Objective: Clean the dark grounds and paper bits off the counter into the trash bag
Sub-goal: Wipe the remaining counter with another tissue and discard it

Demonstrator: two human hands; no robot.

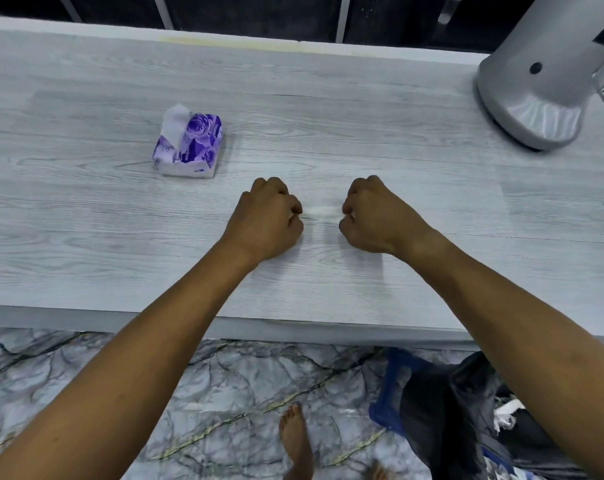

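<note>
Purple floral tissue pack [188, 145] on counter, up-left of the hands, white tissue protruding. Silver appliance base [532, 88] far right of the hands. Marbled floor [224, 386] below; bare foot [295, 441] visible.

Pale wood-grain counter [85, 220] — purple tissue pack [188, 146], silver appliance base [532, 98], both fists resting

At your twelve o'clock lies the pale grey, matt, wood-grain table [328, 98]. At ten o'clock sits a glossy purple plastic tissue pack [189, 147]; at two, a smooth silver metal appliance base [532, 81]. Underfoot, the polished marble-patterned floor [224, 393].
</note>
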